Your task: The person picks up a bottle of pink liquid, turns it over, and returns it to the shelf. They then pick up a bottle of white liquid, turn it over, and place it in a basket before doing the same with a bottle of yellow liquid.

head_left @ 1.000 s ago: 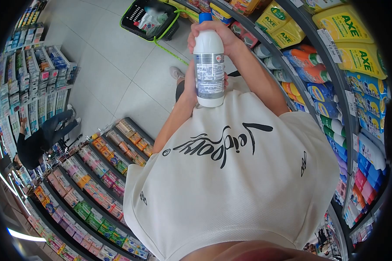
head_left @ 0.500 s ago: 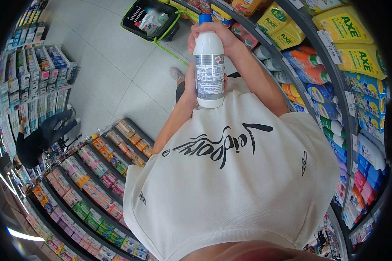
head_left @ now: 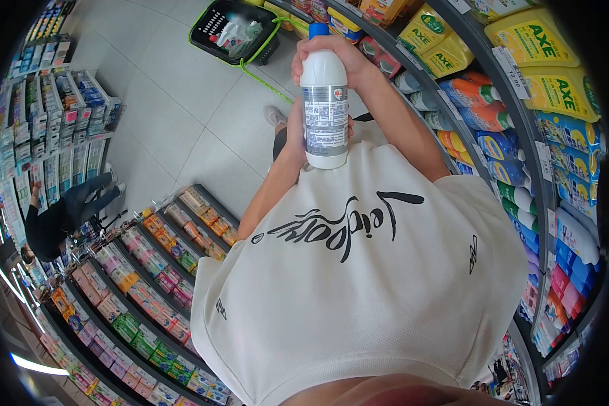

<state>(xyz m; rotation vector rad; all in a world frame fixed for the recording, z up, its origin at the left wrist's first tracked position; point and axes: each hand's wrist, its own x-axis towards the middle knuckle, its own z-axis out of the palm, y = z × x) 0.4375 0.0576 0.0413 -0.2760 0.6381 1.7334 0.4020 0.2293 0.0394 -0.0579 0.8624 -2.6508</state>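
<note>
Okay so, watching through the head cam, I've got the white bottle (head_left: 327, 68) out in front of the chest, both hands on it. Right hand (head_left: 338, 51) is wrapped round the shoulder just below the blue cap (head_left: 318, 30); left hand (head_left: 295, 132) grips lower down, mostly hidden behind, fingertips (head_left: 350, 124) showing past the bottle's right edge. Base sits close to the white shirt (head_left: 358, 304), can't tell if they touch.

Can't see how full it is, but I'd guess weighty if full, stiffish plastic with a little give, slippery if wet. Not fragile imo. I'd hold it exactly like that: one hand at the narrow shoulder, one round the body, no load on the cap.

Versus half a second ago? Barely anything. Same grip, printed label (head_left: 325, 115) still facing the camera, bottle maybe a hair lower in view. Black basket (head_left: 266, 53) on the floor (head_left: 216, 132) looks about the same too.
</note>
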